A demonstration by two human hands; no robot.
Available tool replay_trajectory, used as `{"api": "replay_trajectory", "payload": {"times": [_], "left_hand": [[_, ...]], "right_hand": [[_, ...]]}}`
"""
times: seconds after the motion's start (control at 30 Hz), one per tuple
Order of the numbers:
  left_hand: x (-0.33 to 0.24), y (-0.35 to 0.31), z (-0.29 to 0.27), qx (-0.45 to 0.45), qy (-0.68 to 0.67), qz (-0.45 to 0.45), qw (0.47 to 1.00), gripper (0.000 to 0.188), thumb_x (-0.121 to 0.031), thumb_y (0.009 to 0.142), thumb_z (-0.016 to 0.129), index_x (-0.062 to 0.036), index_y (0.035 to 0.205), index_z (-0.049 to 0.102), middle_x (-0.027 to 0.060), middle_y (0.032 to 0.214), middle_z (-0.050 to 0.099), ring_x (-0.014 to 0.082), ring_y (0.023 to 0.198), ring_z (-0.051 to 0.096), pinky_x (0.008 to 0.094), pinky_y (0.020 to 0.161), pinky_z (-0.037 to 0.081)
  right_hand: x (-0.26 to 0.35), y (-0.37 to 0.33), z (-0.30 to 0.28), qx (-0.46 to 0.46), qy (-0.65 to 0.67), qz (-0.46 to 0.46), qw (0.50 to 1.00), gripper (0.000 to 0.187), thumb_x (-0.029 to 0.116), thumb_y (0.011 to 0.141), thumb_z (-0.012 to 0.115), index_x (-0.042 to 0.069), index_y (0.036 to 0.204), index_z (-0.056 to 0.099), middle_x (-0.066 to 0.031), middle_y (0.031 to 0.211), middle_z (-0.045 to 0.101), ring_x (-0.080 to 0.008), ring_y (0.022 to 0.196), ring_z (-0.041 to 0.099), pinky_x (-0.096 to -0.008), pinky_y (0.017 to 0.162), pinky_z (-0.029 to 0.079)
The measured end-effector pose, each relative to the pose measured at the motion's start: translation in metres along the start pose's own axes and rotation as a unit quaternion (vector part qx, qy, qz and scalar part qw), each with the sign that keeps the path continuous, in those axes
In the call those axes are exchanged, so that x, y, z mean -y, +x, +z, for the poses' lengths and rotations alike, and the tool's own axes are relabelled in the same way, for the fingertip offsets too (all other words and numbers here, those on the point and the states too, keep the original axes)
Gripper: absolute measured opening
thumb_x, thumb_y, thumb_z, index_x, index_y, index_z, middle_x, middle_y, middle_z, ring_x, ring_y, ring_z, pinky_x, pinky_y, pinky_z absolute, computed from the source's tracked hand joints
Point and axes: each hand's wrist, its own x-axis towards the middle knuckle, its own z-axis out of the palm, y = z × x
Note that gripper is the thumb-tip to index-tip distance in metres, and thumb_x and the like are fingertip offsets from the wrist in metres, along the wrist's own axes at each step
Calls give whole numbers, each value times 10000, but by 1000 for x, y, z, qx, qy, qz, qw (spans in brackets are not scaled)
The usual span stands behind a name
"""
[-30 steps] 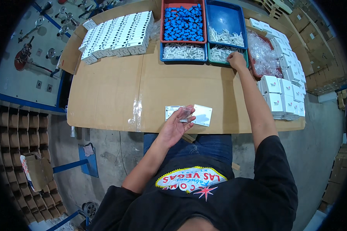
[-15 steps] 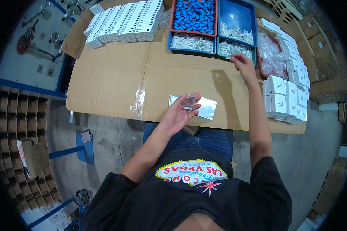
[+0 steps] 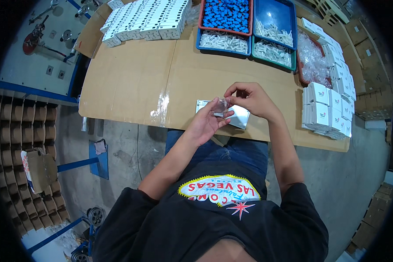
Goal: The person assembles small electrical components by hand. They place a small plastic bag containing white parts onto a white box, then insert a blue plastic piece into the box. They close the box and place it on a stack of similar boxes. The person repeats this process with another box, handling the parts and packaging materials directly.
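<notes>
Near the front edge of the cardboard-covered table, my left hand [image 3: 205,124] is closed around a small clear plastic bag [image 3: 221,107], palm turned up. Something small and white shows at the bag's lower end. My right hand [image 3: 251,101] has its thumb and forefinger pinched at the bag's upper right edge. Whatever is between those fingertips is too small to make out. Below both hands lies a flat white box [image 3: 240,118], partly covered by them.
Trays stand at the back: a red one of blue pieces [image 3: 226,15], others of small white pieces [image 3: 225,41]. A red tray of clear bags [image 3: 312,61] is at right, beside stacked white boxes [image 3: 318,107]. More white boxes [image 3: 148,22] fill the back left.
My right hand has come back from the green tray of white pieces to the bag in my left hand. The left hand still holds the bag in nearly the same place.
</notes>
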Motion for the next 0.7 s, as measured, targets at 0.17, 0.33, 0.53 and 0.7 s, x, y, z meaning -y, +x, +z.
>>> {"api": "replay_trajectory", "payload": {"times": [0.17, 0.33, 0.53, 0.7], "left_hand": [[0, -3, -1, -5, -1, -1, 1000, 409, -413, 1064, 538, -76, 1288, 597, 82, 1206, 684, 219, 1114, 671, 365, 932, 552], [0, -4, -1, 7, -12, 4, 1000, 406, -411, 1065, 538, -79, 1292, 590, 76, 1186, 682, 223, 1115, 672, 365, 930, 554], [-2, -4, 1, 11, -35, -1, 999, 385, -395, 1068, 534, -93, 1303, 583, 77, 1194, 676, 229, 1119, 673, 368, 925, 560], [0, -4, -2, 18, -35, 6, 999, 378, -387, 1072, 528, -118, 1336, 560, 85, 1219, 664, 233, 1130, 671, 376, 923, 566]], "right_hand": [[15, 4, -3, 67, -59, 44, 995, 121, 118, 889, 723, 26, 968, 734, -19, 868, 701, -92, 716, 570, -270, 658, 450], [5, 7, 3, 69, -59, -59, 994, 131, 136, 955, 688, 14, 988, 725, -58, 1016, 663, -147, 859, 600, -289, 729, 462], [5, 8, 11, 44, 19, 10, 999, 213, 184, 1011, 630, -5, 1045, 725, -82, 1072, 680, -180, 986, 653, -335, 854, 523], [-6, 10, 13, 84, -31, -44, 995, 314, 195, 1065, 565, -83, 1176, 660, -122, 1181, 652, -167, 952, 679, -306, 853, 550]]}}
